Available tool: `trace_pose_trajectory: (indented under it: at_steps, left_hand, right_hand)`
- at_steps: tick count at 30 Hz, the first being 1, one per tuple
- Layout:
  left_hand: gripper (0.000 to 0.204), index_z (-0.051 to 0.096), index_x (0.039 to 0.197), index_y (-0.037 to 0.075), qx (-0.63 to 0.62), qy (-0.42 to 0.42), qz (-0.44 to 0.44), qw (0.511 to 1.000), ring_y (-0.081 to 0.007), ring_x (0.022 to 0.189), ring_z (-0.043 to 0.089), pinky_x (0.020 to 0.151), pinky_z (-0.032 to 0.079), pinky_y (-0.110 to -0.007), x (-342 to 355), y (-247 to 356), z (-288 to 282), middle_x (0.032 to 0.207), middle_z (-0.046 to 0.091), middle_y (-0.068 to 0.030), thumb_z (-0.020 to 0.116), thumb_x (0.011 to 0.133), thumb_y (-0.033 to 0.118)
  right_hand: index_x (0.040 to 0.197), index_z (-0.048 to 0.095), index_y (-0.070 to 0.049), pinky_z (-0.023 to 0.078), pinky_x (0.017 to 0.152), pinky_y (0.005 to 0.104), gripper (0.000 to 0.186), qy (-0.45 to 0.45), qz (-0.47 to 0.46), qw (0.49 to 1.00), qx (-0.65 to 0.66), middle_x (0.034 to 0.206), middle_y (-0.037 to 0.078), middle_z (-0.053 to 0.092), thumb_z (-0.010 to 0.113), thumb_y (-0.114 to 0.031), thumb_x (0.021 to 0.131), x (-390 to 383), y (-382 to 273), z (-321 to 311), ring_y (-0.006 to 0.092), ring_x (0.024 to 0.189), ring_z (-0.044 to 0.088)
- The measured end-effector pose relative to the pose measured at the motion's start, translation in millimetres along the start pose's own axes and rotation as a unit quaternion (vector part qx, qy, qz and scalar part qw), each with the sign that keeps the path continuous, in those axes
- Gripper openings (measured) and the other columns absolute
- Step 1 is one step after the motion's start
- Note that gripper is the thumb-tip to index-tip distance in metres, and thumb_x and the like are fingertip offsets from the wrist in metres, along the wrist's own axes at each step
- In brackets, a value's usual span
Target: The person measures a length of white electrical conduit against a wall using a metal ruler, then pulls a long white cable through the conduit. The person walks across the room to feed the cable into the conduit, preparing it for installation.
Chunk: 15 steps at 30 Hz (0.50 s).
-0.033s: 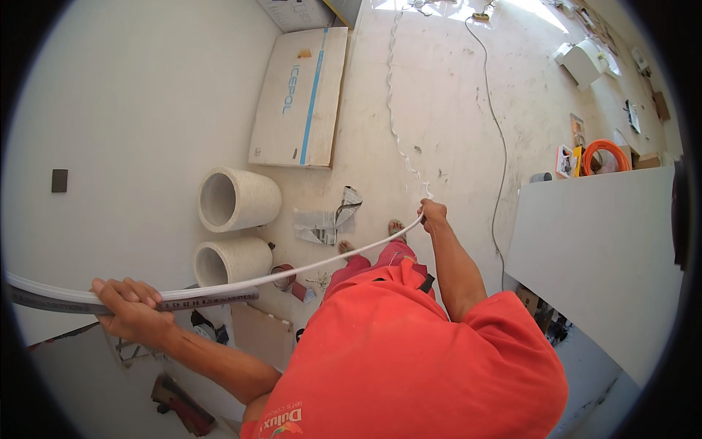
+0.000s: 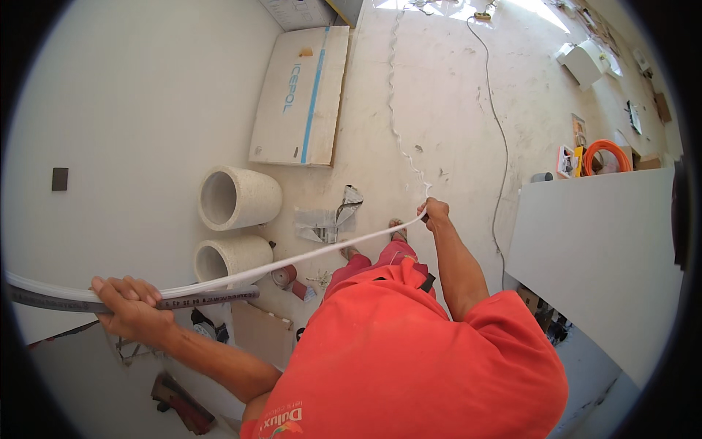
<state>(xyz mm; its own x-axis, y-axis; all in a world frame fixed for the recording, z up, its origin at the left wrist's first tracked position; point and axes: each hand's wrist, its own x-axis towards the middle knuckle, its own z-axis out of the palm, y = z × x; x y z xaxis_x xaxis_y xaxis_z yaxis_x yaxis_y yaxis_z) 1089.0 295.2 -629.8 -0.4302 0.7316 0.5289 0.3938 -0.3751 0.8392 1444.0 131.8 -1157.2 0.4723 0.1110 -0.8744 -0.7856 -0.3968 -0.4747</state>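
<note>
Head view — white cable (image 2: 322, 250) runs through left fingers (image 2: 137, 288) and right fingers (image 2: 431, 205).

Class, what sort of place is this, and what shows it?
Probably a room under renovation: a scuffed floor, a long cord trailing across it, and coiled orange tubing or cable.

The white cable (image 2: 329, 247) between the hands has straightened — its sag is shallower, and beyond the left hand (image 2: 130, 311) it now stands farther off the grey conduit (image 2: 219, 296). The twisted stretch just past the right hand (image 2: 434, 211) has shifted slightly.
</note>
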Motion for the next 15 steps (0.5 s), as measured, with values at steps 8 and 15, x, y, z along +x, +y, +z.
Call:
trace_pose_trajectory:
  at_steps: [8,15]
  left_hand:
    - [0.045,0.038,0.068,0.013,-0.005,-0.006,0.003,1.0,-0.0082,0.037,0.034,0.033,0.031,-0.027,-2,5,1,0.055,0.036,0.002,0.056,0.107,0.026]
    - [0.047,0.037,0.067,0.014,-0.026,-0.029,0.019,0.999,-0.0077,0.035,0.034,0.03,0.032,-0.027,-3,11,4,0.052,0.034,0.0028,0.055,0.108,0.028]
  right_hand:
    - [0.1,0.059,0.002,0.053,0.054,0.0342,0.012,-0.052,0.006,0.995,0.088,0.08,0.012,0.061,0.051,-0.007,0.1,32,6,11,0.0203,0.062,0.058]
    - [0.114,0.051,0.004,0.045,0.048,0.0319,0.021,-0.042,0.022,0.995,0.088,0.085,0.016,0.059,0.041,-0.005,0.098,50,32,32,0.0195,0.062,0.054]
